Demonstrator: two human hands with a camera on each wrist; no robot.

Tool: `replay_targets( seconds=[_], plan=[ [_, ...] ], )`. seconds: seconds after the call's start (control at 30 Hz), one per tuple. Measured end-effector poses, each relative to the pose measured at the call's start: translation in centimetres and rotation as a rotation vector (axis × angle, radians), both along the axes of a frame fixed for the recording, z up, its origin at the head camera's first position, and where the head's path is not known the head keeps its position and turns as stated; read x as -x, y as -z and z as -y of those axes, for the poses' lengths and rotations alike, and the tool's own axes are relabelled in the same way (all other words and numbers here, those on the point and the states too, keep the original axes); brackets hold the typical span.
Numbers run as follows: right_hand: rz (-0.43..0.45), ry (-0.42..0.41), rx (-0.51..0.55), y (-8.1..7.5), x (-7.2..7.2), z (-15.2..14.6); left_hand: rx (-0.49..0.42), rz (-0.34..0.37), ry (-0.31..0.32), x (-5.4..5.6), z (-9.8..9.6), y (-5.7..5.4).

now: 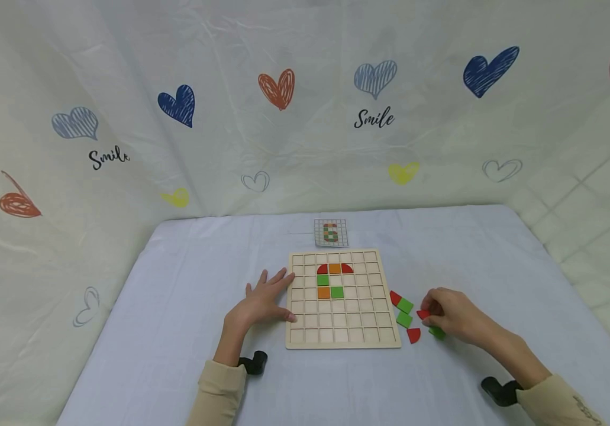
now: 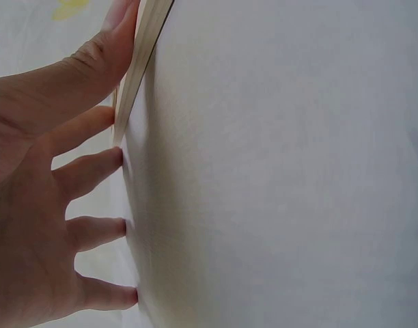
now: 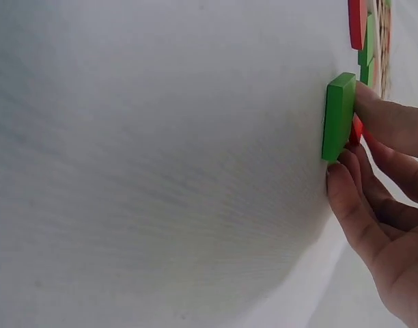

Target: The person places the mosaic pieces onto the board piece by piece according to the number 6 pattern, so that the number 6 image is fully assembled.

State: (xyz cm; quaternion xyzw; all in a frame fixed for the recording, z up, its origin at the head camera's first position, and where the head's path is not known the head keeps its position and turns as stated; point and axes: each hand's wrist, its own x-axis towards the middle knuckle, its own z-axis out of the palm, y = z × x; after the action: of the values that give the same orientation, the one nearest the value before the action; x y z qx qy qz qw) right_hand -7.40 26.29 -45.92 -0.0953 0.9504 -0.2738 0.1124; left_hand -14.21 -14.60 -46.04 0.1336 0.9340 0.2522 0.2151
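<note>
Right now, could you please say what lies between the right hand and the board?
Two green squares and two red pieces lie there, as the head view shows.

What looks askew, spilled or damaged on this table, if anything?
Nothing stands out as damaged or spilled. The placed pieces sit neatly on the gridded board, though the loose pieces to its right lie at mixed angles.
</note>
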Motion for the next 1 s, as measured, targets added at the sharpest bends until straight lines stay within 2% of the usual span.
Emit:
replay_targets(
  seconds=[0.27, 0.47, 0.73, 1.0],
  plan=[
    [0.019, 0.035, 0.008, 0.3, 0.1, -0.1, -0.002, 0.006, -0.004, 0.0, 0.0, 0.0],
    [-0.052, 0.022, 0.044, 0.7, -0.1, -0.2, -0.005, 0.005, -0.008, 0.0, 0.0, 0.2],
    [-0.216, 0.004, 0.100, 0.2, 0.3, 0.1, 0.001, -0.001, -0.014, 0.0, 0.1, 0.1],
    [-0.238, 0.005, 0.176, 0.5, 1.1, 1.1, 0.003, 0.004, -0.008, 0.0, 0.0, 0.0]
  ],
)
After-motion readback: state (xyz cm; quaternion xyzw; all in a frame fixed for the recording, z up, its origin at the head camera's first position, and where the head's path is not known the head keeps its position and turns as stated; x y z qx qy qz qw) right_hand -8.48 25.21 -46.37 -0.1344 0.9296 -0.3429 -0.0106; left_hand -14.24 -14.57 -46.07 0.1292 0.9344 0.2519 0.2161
